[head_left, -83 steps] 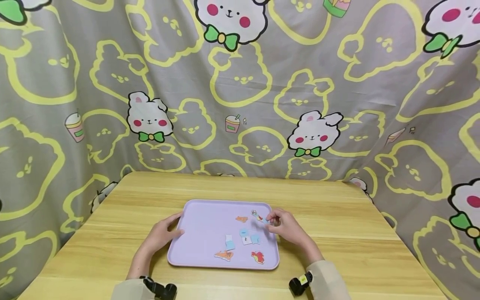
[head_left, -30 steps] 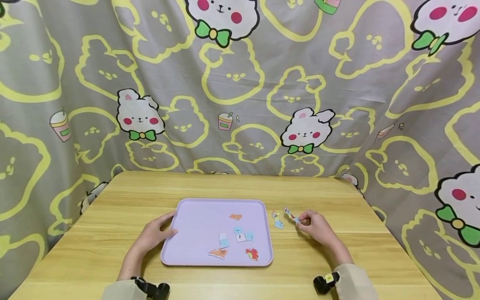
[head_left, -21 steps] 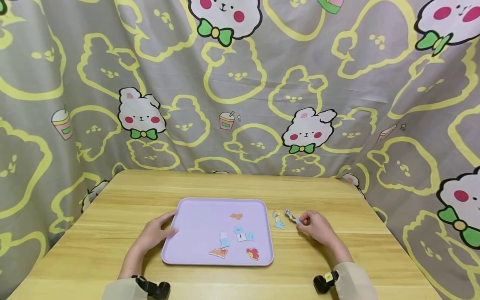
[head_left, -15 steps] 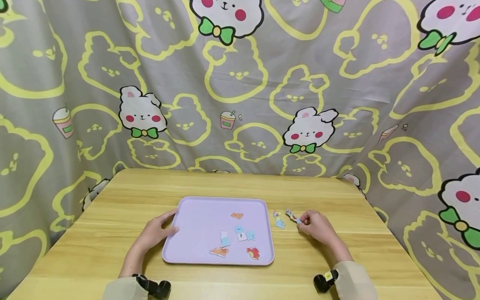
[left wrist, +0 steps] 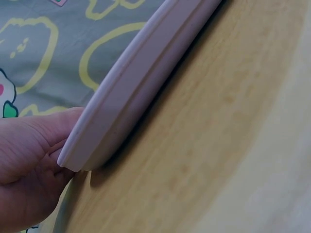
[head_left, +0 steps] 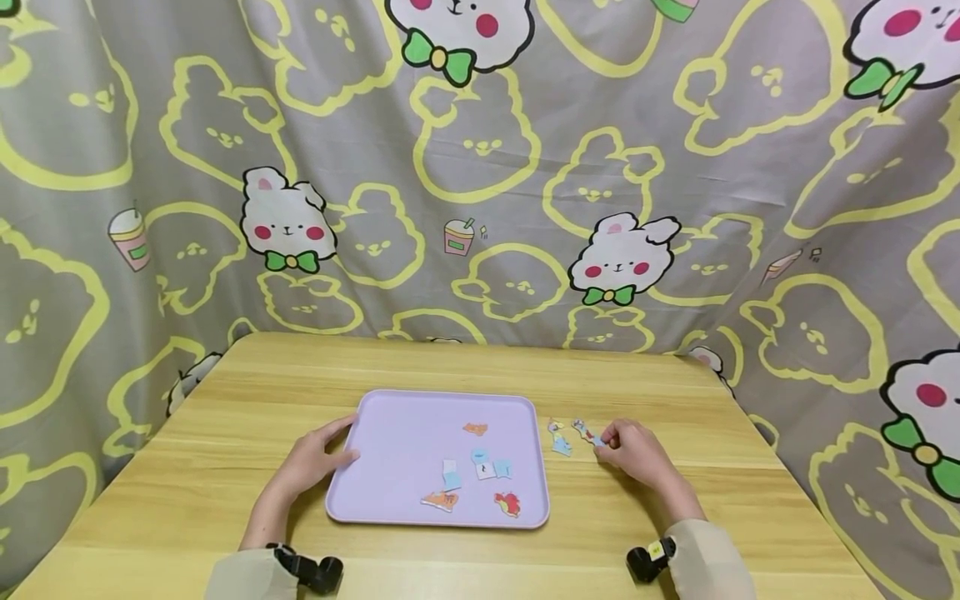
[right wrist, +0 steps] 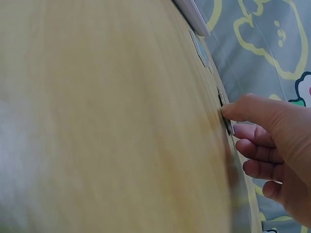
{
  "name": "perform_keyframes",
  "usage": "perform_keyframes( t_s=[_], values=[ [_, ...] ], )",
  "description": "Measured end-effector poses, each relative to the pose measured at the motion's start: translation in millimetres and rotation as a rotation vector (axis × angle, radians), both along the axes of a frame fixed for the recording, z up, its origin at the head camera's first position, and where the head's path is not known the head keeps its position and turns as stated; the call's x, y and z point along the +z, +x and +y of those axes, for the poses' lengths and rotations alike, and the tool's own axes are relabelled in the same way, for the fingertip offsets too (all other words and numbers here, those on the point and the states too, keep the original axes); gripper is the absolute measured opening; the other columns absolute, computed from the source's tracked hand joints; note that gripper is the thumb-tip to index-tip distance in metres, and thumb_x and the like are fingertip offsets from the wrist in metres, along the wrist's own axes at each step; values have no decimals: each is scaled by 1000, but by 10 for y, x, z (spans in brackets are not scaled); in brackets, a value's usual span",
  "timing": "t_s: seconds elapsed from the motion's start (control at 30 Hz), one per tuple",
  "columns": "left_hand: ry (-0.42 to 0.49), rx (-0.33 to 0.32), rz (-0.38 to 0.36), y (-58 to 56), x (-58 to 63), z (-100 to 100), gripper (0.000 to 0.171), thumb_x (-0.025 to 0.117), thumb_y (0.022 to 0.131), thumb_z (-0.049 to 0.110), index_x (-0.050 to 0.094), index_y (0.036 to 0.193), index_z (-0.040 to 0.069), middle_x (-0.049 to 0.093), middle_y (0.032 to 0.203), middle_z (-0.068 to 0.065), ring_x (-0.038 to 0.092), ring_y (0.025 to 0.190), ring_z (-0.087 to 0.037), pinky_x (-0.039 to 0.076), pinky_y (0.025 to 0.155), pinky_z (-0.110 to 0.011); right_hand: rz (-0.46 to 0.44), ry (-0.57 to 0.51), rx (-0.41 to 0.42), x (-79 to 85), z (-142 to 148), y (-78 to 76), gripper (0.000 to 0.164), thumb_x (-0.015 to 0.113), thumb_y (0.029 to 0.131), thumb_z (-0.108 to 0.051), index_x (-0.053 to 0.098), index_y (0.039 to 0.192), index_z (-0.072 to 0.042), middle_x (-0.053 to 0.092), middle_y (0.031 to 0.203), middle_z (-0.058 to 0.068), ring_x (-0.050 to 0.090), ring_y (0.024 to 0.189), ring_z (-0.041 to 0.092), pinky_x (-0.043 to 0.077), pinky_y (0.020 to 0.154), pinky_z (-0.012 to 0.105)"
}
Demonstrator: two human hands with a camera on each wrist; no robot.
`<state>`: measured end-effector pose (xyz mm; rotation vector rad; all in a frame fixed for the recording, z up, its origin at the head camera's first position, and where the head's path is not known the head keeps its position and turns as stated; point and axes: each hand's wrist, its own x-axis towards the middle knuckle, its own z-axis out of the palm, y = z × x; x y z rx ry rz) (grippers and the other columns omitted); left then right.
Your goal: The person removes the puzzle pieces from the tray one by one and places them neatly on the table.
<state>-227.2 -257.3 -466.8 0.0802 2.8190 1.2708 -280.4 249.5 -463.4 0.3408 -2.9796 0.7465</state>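
Observation:
My left hand [head_left: 309, 462] grips the left edge of a lilac tray [head_left: 397, 467]. In the left wrist view its thumb lies at the tray rim [left wrist: 116, 92], with fingers below. Right of the tray, my right hand [head_left: 633, 454] pinches the near end of a colourful puzzle piece [head_left: 583, 431] between thumb and fingers. That piece lies close on the table, seen edge-on in the right wrist view. Between it and the tray lies a yellow-and-blue puzzle piece [head_left: 559, 438].
The tray bears orange pieces [head_left: 439, 501] at front and back, a red-and-green piece [head_left: 507, 504] at front right, and several pale blue and white pieces [head_left: 483, 469]. Wooden table [head_left: 637, 533] surrounds the tray; a patterned curtain [head_left: 495, 167] hangs behind.
My right hand has carried the colourful piece from over the tray to the table on its right, then lowered it slightly. My left hand stays at the tray's edge.

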Motion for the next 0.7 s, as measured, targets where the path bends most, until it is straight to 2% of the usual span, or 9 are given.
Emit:
perform_keyframes(
  t_s=[0.23,0.47,0.7],
  values=[
    [-16,-1,5,-6,0,4,62,67,92,15,43,148,5,41,150,-27,34,141,-48,33,114,-61,-28,-8,-15,9,8,10,19,74,83,-23,62,87,-8,54,80,1,46,72,13,37,65,25],
    [-14,-9,19,-16,11,17,62,67,92,15,43,147,3,41,150,-28,33,141,-48,32,114,-61,-18,-14,-17,8,31,23,22,74,84,-25,63,91,-7,55,83,2,47,76,14,38,67,26],
    [-11,-9,16,-9,5,8,62,67,92,15,43,147,3,40,150,-28,33,141,-48,32,114,-61,23,-23,4,24,-19,22,26,74,85,-26,66,98,-5,61,92,4,54,82,15,47,74,31]
  ],
)
